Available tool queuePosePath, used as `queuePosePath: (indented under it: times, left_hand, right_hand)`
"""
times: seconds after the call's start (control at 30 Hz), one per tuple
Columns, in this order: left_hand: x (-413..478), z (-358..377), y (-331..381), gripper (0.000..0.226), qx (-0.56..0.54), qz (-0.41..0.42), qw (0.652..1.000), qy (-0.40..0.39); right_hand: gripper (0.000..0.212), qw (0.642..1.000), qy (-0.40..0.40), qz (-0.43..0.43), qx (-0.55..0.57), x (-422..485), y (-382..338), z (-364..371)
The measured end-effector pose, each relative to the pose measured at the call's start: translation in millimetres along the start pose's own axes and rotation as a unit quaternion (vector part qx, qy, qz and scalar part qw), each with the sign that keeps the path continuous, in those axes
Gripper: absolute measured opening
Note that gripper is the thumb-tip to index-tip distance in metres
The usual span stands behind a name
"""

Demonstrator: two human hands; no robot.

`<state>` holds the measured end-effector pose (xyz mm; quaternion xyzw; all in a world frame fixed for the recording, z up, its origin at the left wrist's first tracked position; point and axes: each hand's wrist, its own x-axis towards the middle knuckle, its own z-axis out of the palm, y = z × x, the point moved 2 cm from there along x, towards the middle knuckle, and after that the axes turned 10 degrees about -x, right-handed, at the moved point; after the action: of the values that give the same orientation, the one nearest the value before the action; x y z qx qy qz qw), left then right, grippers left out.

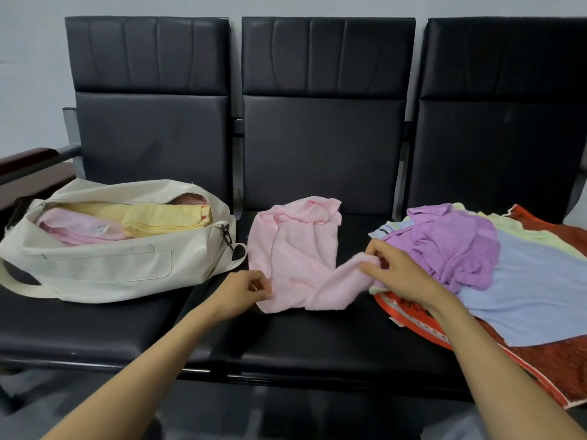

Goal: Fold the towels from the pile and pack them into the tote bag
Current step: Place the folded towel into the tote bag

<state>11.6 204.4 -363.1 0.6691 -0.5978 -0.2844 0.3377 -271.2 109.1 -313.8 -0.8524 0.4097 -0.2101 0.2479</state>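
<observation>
We are pinching a crumpled pink towel (295,255) by its near edge.
The pile (476,258) is running off frame right of our right hand (394,271), and the tote bag (104,271) is hiding most of its folded towels (165,217). Our left hand (244,290) is pinching one corner, the right the other; the towel is lying between and beyond them, the bag left of both.

Both hands pinch the pink towel (295,255) at centre: left hand (243,289) at 7 o'clock, right hand (394,271) at 4. Bag (104,271) at 9, pile (508,265) at 3.
</observation>
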Motion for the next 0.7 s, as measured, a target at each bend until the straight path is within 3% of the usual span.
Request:
queuePosePath:
  times: [0.07, 0.1, 0.23, 0.3, 0.37, 0.47, 0.53, 0.6, 0.7]
  left_hand:
    - [-1.9, 8.8, -0.5, 0.007, -0.019, 0.0, 1.0, -0.024]
    - [-2.5, 15.3, 0.0, 0.012, -0.009, 0.004, 0.999, -0.041]
    - [1.6, 43.7, 6.8, 0.06, 0.109, 0.031, 0.991, -0.068]
    - [5.5, 49.4, 6.3, 0.053, 0.125, 0.007, 0.991, -0.048]
    - [8.9, 47.3, 3.7, 0.031, 0.116, -0.01, 0.992, -0.041]
    - [14.0, 32.8, 5.1, 0.018, 0.07, 0.011, 0.997, -0.002]
    - [14.4, 19.0, 8.2, 0.038, 0.004, 0.03, 0.999, 0.04]
    - [10.7, 3.4, 13.2, 0.047, -0.066, 0.039, 0.994, 0.082]
    - [5.3, -22.0, 14.0, 0.025, -0.135, 0.039, 0.978, 0.154]
  right_hand:
    - [0.011, 1.0, -0.014, 0.008, 0.008, -2.2, -2.4, 4.3]
    - [0.014, 1.0, -0.014, 0.015, 0.017, -2.8, -4.3, 7.5]
    - [0.032, 0.992, -0.011, 0.063, 0.107, 0.5, -11.6, 13.9]
    - [0.042, 0.987, -0.034, 0.076, 0.137, 0.9, -8.5, 12.8]
    - [0.045, 0.993, -0.1, 0.046, 0.049, 1.2, 0.9, 11.8]
    - [0.026, 0.979, -0.187, 0.031, -0.074, -0.2, 16.2, 22.0]
    - [0.016, 0.987, -0.146, 0.035, -0.051, 1.7, 17.9, 26.3]
    - [0.013, 0.997, -0.039, 0.048, 0.038, 6.9, 15.4, 21.4]
    - [0.013, 0.969, 0.07, 0.083, 0.223, 10.9, 10.8, 8.1]
